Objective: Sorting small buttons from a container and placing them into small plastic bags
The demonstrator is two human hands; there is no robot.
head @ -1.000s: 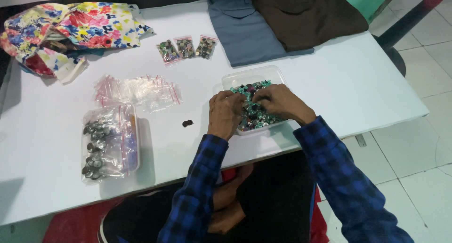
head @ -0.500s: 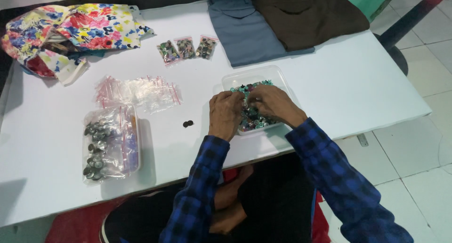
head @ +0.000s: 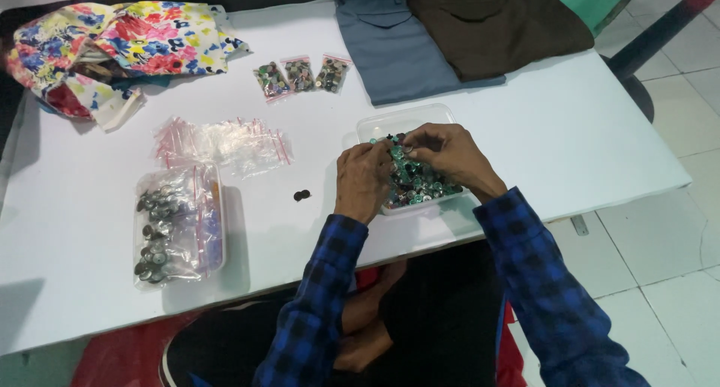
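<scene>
A clear plastic tray (head: 401,120) stands near the table's front edge, filled with small green, black and silver buttons (head: 417,189). My left hand (head: 363,180) rests on the tray's left side, its fingers curled into the heap. My right hand (head: 452,156) reaches in from the right with its fingertips pinched. The fingertips of both hands meet over the buttons at the tray's middle, closed on small buttons. Both arms wear blue-and-black checked sleeves.
Two dark buttons (head: 301,196) lie loose left of the tray. Further left are a pile of empty zip bags (head: 223,141) and a clear box of bagged metal buttons (head: 177,226). Three small filled bags (head: 301,76), floral cloth (head: 124,42), grey trousers (head: 397,43) and brown cloth (head: 495,23) lie at the back.
My right hand has drawn a little toward the tray's middle, and its fingertips have closed up to those of my left hand. Everything else stays where it was.
</scene>
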